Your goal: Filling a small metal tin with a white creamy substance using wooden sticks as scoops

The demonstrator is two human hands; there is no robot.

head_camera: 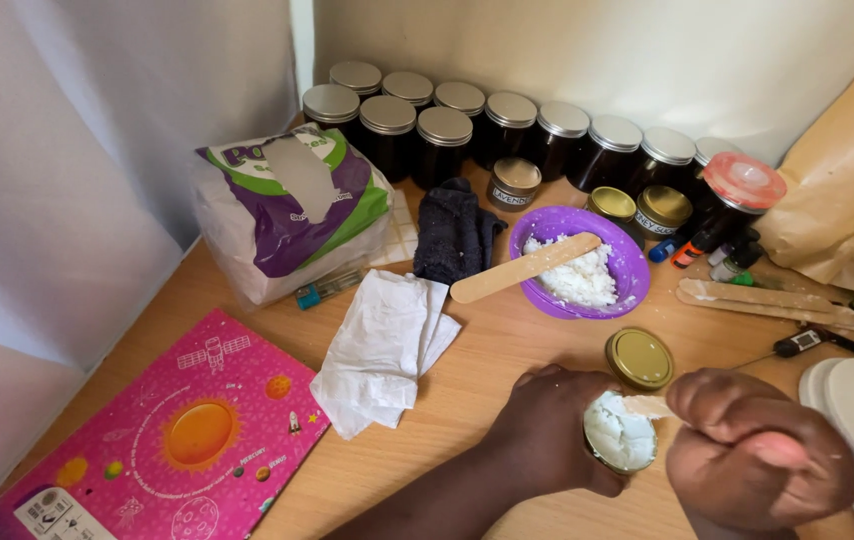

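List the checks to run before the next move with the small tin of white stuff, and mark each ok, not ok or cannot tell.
1. Left hand grips the small tin: ok.
2. Tin is filled with white stuff: ok.
3. Right hand holds a wooden stick at the tin: ok.
4. Gold lid lies close by on the table: ok.
5. Purple bowl holds more white stuff: ok.
6. Fill is level: cannot tell.

Bowl [625, 262] behind the lid [639, 357] (jars [507, 125] farther back), tissues [382, 345] left
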